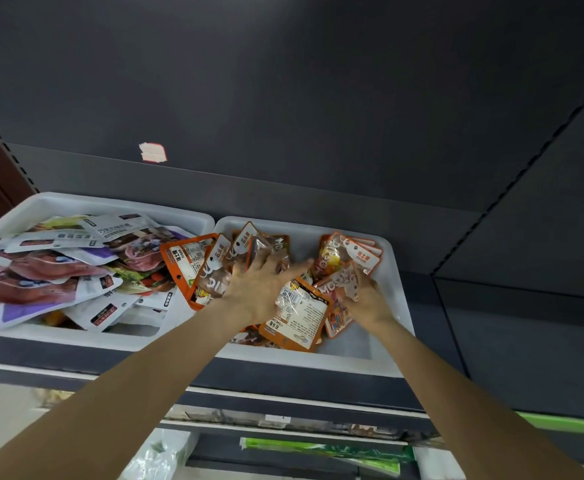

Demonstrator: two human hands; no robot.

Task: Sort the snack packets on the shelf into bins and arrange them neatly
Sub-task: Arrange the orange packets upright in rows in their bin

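Both hands work in the right bin, which sits at the shelf's front edge beside the left bin. The left hand lies flat, fingers spread, on the orange packets in that bin's left half. The right hand pinches a packet just right of centre, its long axis running front to back.

Dark shelf carries two white bins side by side, touching.

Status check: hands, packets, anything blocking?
Left hand open, flat on orange snack packets. Right hand pinches one. All in right white bin. Nothing blocking.
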